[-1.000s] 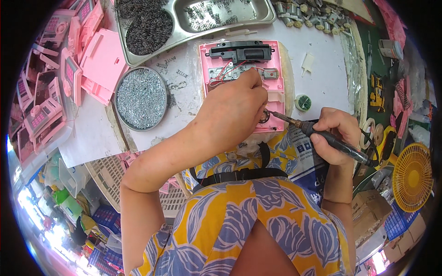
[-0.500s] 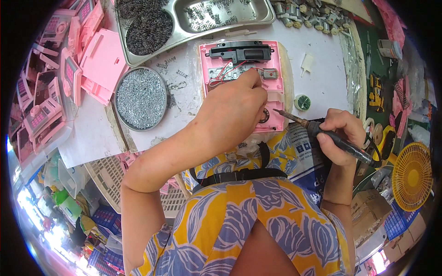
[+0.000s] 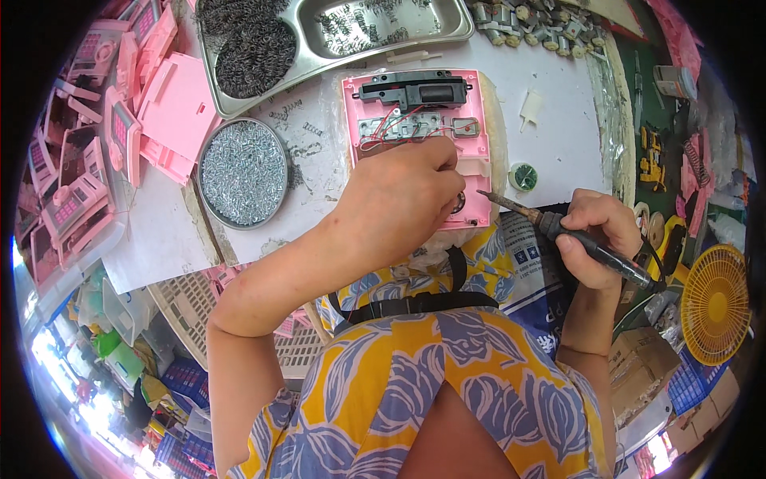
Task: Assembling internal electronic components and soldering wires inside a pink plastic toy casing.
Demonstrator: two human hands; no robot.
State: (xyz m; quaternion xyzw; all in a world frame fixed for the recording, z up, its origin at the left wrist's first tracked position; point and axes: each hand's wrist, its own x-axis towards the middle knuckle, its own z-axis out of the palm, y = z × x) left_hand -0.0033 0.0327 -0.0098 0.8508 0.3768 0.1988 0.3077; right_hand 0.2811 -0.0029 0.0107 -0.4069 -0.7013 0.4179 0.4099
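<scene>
Since the earlier frame my right hand [image 3: 600,238] has drawn the soldering iron [image 3: 570,238] a little back, so its tip now stands just off the right edge of the pink plastic panel [image 3: 415,144] and does not touch it. My fingers are closed around the dark handle of the iron. My left hand [image 3: 396,203] rests on the lower part of the panel, fingers pressed together against its surface; what they pinch there, I cannot tell. On the upper part of the panel sits a black part [image 3: 413,89] with red wires below it. Left of the panel is a round tin of small screws [image 3: 242,172], and above it a steel tray [image 3: 335,36] with springs. All lies on the white table [image 3: 558,136].
</scene>
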